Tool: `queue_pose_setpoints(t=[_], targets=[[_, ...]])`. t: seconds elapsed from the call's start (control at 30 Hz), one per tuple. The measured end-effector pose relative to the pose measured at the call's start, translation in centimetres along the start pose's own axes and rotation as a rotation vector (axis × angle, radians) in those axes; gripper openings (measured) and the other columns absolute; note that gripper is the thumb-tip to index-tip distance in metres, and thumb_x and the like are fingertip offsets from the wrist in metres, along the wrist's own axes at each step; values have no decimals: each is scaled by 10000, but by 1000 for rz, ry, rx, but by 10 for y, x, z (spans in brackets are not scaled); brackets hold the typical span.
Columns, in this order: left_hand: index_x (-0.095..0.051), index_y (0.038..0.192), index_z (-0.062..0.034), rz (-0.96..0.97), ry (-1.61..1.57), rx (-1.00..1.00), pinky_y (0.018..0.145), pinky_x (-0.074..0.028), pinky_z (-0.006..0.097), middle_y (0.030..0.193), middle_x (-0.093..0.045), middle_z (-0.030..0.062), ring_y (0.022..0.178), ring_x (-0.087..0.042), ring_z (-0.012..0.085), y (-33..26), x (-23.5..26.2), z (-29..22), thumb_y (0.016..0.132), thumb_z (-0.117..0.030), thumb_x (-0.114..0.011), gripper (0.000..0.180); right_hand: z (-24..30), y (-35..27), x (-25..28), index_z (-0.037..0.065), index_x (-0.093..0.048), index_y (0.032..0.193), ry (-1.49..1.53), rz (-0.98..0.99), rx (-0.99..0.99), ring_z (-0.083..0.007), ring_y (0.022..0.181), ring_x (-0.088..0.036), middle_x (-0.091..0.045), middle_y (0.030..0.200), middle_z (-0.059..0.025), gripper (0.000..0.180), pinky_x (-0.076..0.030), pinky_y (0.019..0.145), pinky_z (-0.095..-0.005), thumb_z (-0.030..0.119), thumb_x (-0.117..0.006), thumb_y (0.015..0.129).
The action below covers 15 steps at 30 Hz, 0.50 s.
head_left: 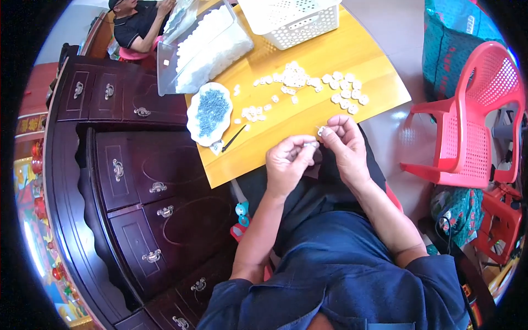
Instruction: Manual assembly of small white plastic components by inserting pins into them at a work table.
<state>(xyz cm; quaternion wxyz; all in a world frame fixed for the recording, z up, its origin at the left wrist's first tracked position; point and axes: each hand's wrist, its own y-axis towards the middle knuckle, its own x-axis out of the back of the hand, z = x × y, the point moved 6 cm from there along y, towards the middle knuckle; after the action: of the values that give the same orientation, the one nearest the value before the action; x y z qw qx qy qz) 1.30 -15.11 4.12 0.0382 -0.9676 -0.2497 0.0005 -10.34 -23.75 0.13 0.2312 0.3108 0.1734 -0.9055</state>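
Just above my lap at the table's near edge, both hands are raised close together. My left hand (pixel 291 162) pinches a small white piece (pixel 311 144) between thumb and fingertips. My right hand (pixel 345 148) is closed on another small white piece (pixel 320 131), from which a thin pin-like end sticks out. The fingers partly cover both pieces. Beyond the hands, several small white plastic parts (pixel 295 76) lie loosely heaped. Round white parts with holes (pixel 345 85) are spread to their right, and a smaller cluster (pixel 253 113) lies to the left.
A scalloped white dish (pixel 192 118) holds many small dark metal bits, with a thin black tool (pixel 234 138) nearby. Behind are a clear bin (pixel 166 74) of white parts and a white perforated basket (pixel 300 32). Dark drawers (pixel 165 159) stand left, a red chair (pixel 448 143) right. Another person (pixel 137 25) sits far left.
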Motion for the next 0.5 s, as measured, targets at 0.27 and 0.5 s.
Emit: queue_pose_setpoints(t=[0.27, 0.5], targets=[[-670, 1139, 31, -60, 30, -89, 615, -497, 187, 922, -687, 40, 678, -590, 44, 10, 21, -13, 989, -39, -638, 168, -3, -3, -5, 33, -548, 1135, -130, 50, 46, -36, 874, -556, -586, 979, 24, 192, -482, 805, -190, 36, -655, 976], [-661, 1128, 33, -26, 108, -59, 617, -498, 181, 907, -691, 21, 703, -605, 30, 11, 24, -7, 959, -10, -674, 174, -6, -3, -5, 31, -562, 1132, -174, 68, 12, -36, 857, -550, -581, 970, 30, 197, -482, 798, -188, 21, -666, 965]])
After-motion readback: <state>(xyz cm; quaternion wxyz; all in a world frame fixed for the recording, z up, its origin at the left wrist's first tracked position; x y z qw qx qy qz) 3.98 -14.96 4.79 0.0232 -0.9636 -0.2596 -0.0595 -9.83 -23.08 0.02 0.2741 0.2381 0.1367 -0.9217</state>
